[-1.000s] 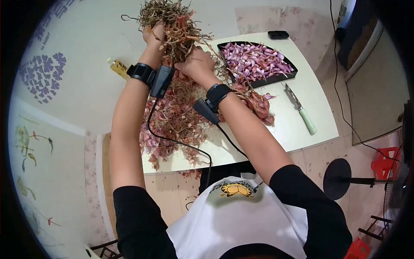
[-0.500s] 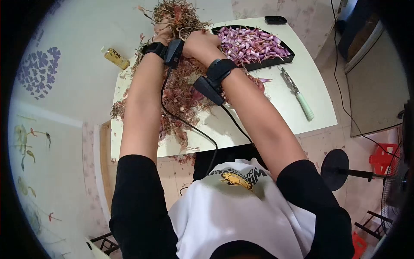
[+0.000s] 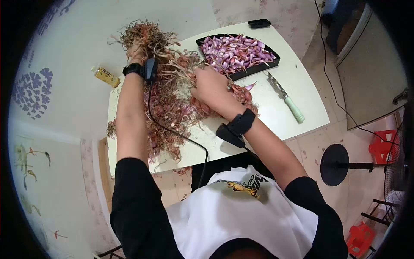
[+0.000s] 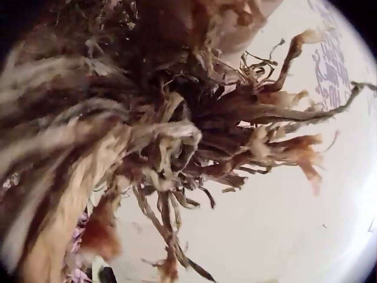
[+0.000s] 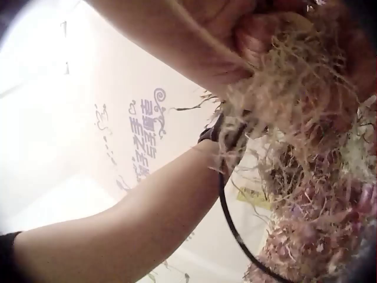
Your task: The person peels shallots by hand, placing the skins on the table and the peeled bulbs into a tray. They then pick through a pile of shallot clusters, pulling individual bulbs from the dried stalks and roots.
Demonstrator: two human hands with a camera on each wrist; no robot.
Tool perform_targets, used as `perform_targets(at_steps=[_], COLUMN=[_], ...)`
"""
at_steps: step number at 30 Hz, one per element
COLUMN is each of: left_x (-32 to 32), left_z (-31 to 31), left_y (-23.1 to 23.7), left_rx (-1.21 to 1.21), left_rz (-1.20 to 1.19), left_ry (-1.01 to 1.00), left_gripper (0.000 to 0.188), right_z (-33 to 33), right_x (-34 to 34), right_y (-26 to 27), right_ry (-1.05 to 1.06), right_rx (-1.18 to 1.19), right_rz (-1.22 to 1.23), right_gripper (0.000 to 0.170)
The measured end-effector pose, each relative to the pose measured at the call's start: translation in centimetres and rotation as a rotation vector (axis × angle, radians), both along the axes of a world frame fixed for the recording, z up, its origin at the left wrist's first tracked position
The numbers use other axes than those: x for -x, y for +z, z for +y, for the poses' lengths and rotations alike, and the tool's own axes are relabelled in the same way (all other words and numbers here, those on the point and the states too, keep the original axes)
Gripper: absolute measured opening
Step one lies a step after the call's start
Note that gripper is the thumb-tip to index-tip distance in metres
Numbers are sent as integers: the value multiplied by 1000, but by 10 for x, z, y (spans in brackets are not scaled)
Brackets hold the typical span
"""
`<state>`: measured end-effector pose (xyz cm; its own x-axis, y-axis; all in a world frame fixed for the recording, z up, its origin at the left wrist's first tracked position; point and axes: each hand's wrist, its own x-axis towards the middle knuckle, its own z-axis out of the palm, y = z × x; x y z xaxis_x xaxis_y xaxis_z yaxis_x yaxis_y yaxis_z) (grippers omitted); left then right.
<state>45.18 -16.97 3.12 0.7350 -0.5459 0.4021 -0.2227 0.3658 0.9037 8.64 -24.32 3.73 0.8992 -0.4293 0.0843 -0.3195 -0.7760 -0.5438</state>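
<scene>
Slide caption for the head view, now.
Person gripping dried stalks; black tray of purple bulbs and green-handled knife on the table.

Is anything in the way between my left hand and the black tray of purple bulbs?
Yes: in the head view, past the stalk bundle your left hand holds, more dried stalks lie between it and the black tray.
</scene>
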Motion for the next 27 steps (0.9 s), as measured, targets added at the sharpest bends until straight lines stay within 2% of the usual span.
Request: perform_targets(at_steps=[2, 3, 5, 6, 8, 9, 10, 11, 12, 13, 15, 16, 18, 19, 20, 21, 22, 23, 25, 26, 27], left_x=[-13, -14, -16, -46, -58, -46, -23, 18, 60, 104, 87, 76, 53, 39, 26, 7, -11, -26, -15, 27, 64], left_z=[3, 7, 14, 34, 48, 45, 40, 30, 19, 9, 5, 2, -6, -8, -11, -12, -13, -14, -8, -1, 4], left_y=[0, 10, 28, 39, 56, 63, 73, 85, 98, 111, 114, 110, 99, 94, 89, 80, 70, 61, 59, 65, 77], left_rx=[123, 53, -92, -288, -479, -394, -306, -338, -382, -428, -226, -123, 90, 146, 202, -80, -357, -629, -899, -733, -736], left_rz=[81, 132, 266, -66, -403, -246, -91, -110, -111, -91, -406, -553, -838, -915, -986, -1097, -1178, -1226, -1234, -1355, -1306], left_ry=[-150, -1, 275, 6, -262, -303, -343, -119, 111, 327, -15, -189, -544, -629, -720, -446, -158, 142, 457, 589, 583], left_gripper=[35, 33, 33, 34, 35, 40, 45, 48, 51, 54, 53, 54, 55, 55, 56, 64, 73, 82, 91, 91, 89], right_z=[-2, -2, -1, -1, 1, 0, -2, -3, -9, -15, -29, -32, -30, -27, -25, -22, -20, -19, -12, -9, -7], right_x=[3, 5, 5, 6, 9, 9, 8, 7, 6, -4, -27, -39, -64, -73, -84, -96, -110, -112, -107, -106, -106], right_y=[-19, -21, -22, -18, -5, -4, -3, -1, 15, 15, 9, 7, 4, 0, -1, -4, -10, -7, 1, 3, 4], right_ry=[-39, -36, 34, 41, 86, 89, 120, 151, 202, 207, 258, 261, 110, 111, 137, 161, 211, 214, 403, 492, 494], right_rx=[126, 122, 44, 44, 87, 87, 127, 165, 45, 49, -267, -265, -117, -116, 60, 234, 139, 145, -324, -568, -571], right_rz=[-120, -115, -48, -49, 121, 118, 74, 30, 88, 80, -354, -353, -608, -609, -476, -341, -288, -291, -536, -651, -648], right_gripper=[48, 48, 64, 64, 78, 78, 86, 95, 106, 106, 121, 121, 131, 131, 133, 136, 132, 132, 101, 87, 87])
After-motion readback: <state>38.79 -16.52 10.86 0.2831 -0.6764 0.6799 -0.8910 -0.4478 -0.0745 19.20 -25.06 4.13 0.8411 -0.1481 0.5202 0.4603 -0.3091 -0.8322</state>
